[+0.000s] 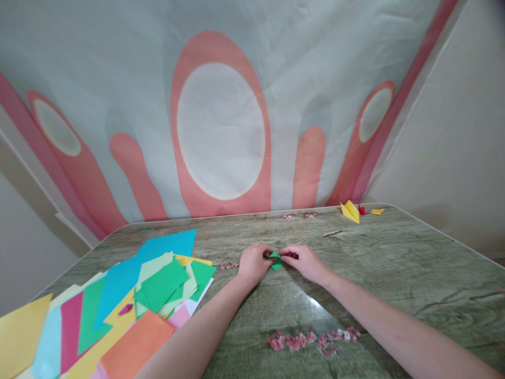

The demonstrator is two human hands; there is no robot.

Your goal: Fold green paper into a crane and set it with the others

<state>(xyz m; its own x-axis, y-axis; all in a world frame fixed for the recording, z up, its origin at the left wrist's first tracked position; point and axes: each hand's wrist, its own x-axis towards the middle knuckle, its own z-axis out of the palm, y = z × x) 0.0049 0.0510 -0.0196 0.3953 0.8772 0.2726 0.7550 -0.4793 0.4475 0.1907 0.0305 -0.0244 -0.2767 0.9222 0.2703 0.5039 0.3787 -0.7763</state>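
A small folded piece of green paper (276, 262) is between my two hands, just above or on the wooden-patterned table (374, 263). My left hand (254, 262) pinches its left side, with the fingers curled over it. On the other side, my right hand (304, 261) grips the right edge between thumb and fingertips. The paper's lower part hangs toward me in a point; its upper corners are partly covered by my fingers.
Many coloured sheets, among them a green sheet (163, 284), an orange sheet (136, 345) and a blue sheet (118, 287), overlap on the left. At the far right edge sit a yellow folded paper plane (350, 211), a small red folded piece (362, 210) and a yellow scrap (377, 211).
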